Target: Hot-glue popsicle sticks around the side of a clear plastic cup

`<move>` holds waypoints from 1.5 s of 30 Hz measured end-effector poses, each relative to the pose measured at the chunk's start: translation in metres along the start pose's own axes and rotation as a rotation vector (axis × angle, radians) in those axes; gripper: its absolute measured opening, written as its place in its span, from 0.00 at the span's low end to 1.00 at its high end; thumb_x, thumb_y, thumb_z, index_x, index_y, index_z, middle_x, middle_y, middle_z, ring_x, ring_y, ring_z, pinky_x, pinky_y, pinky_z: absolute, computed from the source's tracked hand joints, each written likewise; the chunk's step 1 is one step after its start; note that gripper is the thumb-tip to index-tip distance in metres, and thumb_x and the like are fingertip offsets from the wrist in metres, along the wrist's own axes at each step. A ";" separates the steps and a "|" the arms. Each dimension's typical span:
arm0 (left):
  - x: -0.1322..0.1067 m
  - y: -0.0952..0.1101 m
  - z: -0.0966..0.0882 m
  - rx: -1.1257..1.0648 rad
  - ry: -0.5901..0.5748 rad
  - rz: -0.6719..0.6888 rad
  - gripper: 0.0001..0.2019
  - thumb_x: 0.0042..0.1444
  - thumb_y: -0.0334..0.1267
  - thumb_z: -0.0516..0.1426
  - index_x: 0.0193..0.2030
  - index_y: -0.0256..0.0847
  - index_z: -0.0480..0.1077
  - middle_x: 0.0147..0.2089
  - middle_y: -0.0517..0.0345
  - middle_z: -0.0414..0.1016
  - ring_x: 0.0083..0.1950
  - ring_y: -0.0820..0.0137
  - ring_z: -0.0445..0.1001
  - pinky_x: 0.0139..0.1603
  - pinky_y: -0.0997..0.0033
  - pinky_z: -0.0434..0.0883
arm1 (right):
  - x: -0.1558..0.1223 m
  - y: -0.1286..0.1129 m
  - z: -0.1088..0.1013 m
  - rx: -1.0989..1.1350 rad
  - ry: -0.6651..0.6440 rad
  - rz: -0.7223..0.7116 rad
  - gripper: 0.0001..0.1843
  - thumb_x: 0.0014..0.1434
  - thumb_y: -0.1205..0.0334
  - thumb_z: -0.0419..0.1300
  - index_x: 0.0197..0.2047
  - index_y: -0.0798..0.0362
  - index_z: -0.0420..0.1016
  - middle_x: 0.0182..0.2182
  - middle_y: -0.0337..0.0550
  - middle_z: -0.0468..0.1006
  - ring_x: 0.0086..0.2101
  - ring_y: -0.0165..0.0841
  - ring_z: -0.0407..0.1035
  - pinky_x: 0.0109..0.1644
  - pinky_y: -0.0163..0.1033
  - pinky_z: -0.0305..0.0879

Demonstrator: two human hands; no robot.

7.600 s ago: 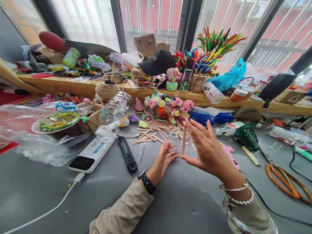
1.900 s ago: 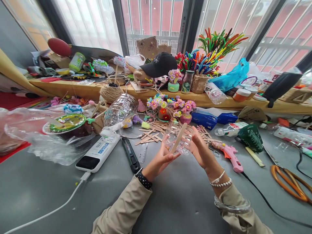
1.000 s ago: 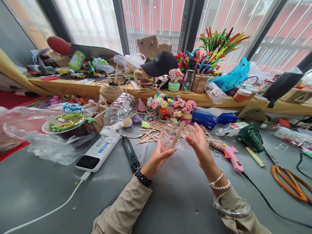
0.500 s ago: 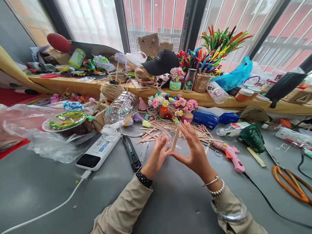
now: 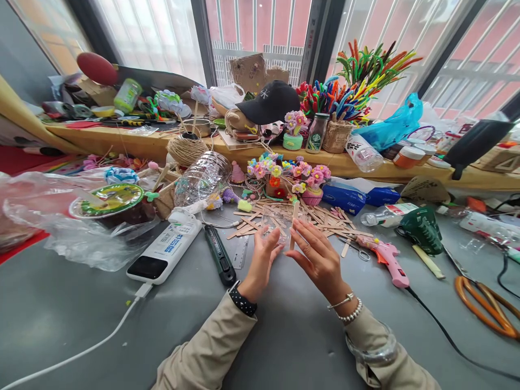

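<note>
While the left hand (image 5: 263, 261) and the right hand (image 5: 319, 261) face each other palm to palm, their fingers are stretched out straight rather than curled. Between them they brace a small clear plastic piece (image 5: 278, 223) that stands low over the grey table (image 5: 81, 325). The left fingertips lie flat against its near side. The right fingertips rest on a wooden stick (image 5: 294, 221) that stands nearly upright along the piece's right side. Whether the thumbs pinch anything cannot be told.

The step in hand looks like holding the stick in place against the clear wall. A next move would call for steady, even pressure from both sides, since the thin plastic could buckle and the stick could slip or tilt.

Just behind the hands lies a loose scatter of more sticks (image 5: 325, 219). A pink glue gun (image 5: 385, 261) lies near on the right. On the left are a clear ruler (image 5: 242, 250), a black utility knife (image 5: 220, 254) and a white power bank (image 5: 164, 248) on its cable.
</note>
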State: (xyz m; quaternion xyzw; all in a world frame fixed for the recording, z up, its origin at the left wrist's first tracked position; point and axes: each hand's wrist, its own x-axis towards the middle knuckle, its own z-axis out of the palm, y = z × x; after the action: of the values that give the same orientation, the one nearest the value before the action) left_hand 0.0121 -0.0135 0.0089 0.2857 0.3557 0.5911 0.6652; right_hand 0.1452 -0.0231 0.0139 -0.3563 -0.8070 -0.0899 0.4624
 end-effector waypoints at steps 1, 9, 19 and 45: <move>0.000 0.000 0.000 0.011 0.004 -0.009 0.22 0.45 0.45 0.59 0.45 0.42 0.58 0.49 0.51 0.63 0.51 0.64 0.64 0.51 0.64 0.62 | -0.001 0.000 0.001 0.009 0.008 0.004 0.29 0.53 0.62 0.57 0.58 0.45 0.55 0.54 0.41 0.64 0.53 0.37 0.59 0.56 0.49 0.60; 0.000 -0.002 0.001 0.035 0.022 -0.003 0.22 0.45 0.46 0.59 0.44 0.43 0.56 0.48 0.52 0.62 0.53 0.63 0.63 0.49 0.64 0.63 | -0.006 -0.002 0.007 0.080 0.045 0.042 0.33 0.52 0.67 0.57 0.59 0.42 0.51 0.56 0.37 0.59 0.54 0.37 0.57 0.56 0.48 0.62; -0.001 -0.004 0.002 0.045 0.044 0.012 0.24 0.43 0.47 0.60 0.45 0.42 0.56 0.48 0.51 0.61 0.52 0.62 0.63 0.47 0.65 0.65 | -0.007 -0.002 0.008 0.089 0.064 0.049 0.34 0.52 0.68 0.57 0.59 0.42 0.50 0.57 0.37 0.58 0.54 0.38 0.57 0.56 0.49 0.61; -0.002 -0.004 -0.002 0.090 0.027 0.036 0.28 0.43 0.48 0.60 0.48 0.43 0.55 0.46 0.49 0.68 0.50 0.63 0.66 0.50 0.62 0.61 | -0.006 -0.004 0.007 0.104 0.073 0.072 0.33 0.52 0.68 0.57 0.59 0.42 0.51 0.56 0.37 0.59 0.54 0.38 0.57 0.56 0.49 0.61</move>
State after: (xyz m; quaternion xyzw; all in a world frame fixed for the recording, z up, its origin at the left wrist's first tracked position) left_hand 0.0131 -0.0156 0.0048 0.3135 0.3859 0.5901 0.6361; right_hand 0.1396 -0.0257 0.0062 -0.3569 -0.7800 -0.0440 0.5121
